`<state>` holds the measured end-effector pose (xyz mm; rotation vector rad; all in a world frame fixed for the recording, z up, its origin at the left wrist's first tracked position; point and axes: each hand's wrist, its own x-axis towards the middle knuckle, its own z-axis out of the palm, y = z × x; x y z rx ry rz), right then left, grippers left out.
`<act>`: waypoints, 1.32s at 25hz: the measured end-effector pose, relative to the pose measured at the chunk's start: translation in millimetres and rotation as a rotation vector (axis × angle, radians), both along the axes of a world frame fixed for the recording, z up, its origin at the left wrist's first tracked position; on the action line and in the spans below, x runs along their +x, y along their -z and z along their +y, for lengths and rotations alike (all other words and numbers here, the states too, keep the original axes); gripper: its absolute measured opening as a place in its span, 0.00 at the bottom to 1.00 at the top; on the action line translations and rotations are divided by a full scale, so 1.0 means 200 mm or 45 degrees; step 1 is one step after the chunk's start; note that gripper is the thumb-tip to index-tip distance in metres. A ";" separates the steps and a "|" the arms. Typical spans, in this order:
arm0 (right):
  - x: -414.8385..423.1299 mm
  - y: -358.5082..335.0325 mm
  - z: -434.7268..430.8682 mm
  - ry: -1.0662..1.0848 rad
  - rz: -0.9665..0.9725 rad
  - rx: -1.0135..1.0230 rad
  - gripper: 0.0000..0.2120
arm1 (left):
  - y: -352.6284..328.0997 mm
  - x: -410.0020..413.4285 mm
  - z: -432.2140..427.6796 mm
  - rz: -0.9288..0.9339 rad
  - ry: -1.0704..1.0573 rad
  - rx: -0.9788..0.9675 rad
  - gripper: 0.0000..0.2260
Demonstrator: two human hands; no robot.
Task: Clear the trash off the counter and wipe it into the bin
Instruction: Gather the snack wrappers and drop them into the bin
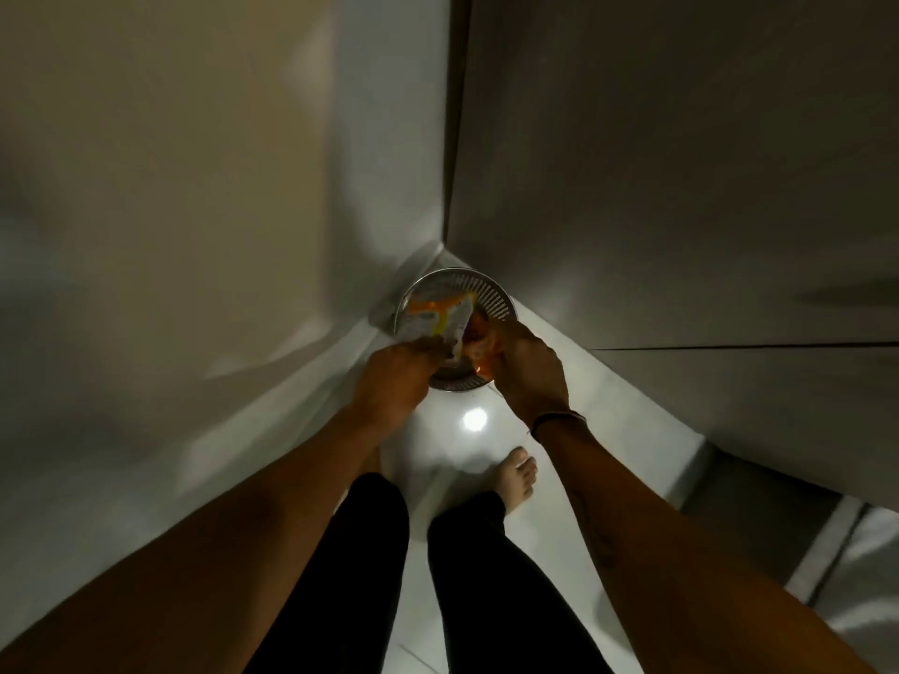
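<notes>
Two bare feet [515,479] stand on the pale tiled floor [467,454], nearest the camera. Beyond them, the left hand [389,381] is clamped on a white-and-orange wrapper [438,318], and the right hand [528,367] is closed around crumpled orange trash [479,333]. Both are over the perforated metal bin [491,294] in the corner. The wrapper looks light, thin and floppy, probably best pinched at an edge.

bin [491,291]: perforated metal, shiny rim | wrapper [440,318]: glossy white-orange plastic film, crumpled | floor [467,445]: smooth glossy tile, reflects a lamp | walls [681,187]: smooth, matt grey
</notes>
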<state>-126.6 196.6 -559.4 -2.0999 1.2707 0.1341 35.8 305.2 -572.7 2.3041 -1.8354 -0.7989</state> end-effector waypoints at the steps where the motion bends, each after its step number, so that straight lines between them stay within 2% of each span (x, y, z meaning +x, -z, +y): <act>1: 0.00 0.03 -0.01 0.060 -0.060 0.028 0.16 | 0.04 0.01 -0.01 -0.004 0.000 0.010 0.21; 5: 0.02 0.03 -0.03 0.277 -0.249 0.155 0.16 | 0.06 0.09 -0.05 0.045 -0.046 0.109 0.26; 11: -0.09 -0.33 0.10 0.458 -0.117 0.119 0.24 | -0.32 0.13 0.10 0.021 -0.131 0.041 0.36; 17: -0.06 -0.91 0.20 0.188 -0.055 -0.237 0.30 | -0.89 0.04 0.05 -0.026 -0.069 -0.103 0.38; 22: 0.01 -1.39 0.13 0.125 -0.189 -0.552 0.33 | -1.39 0.04 -0.09 -0.160 -0.072 -0.493 0.35; 30: 0.07 -2.25 -0.27 0.154 -0.891 -1.134 0.22 | -2.12 0.14 -0.58 -0.124 -0.100 -1.202 0.35; 33: 0.06 -2.54 -0.57 0.123 -0.833 -1.244 0.23 | -2.40 0.14 -0.91 -0.130 -0.017 -1.399 0.32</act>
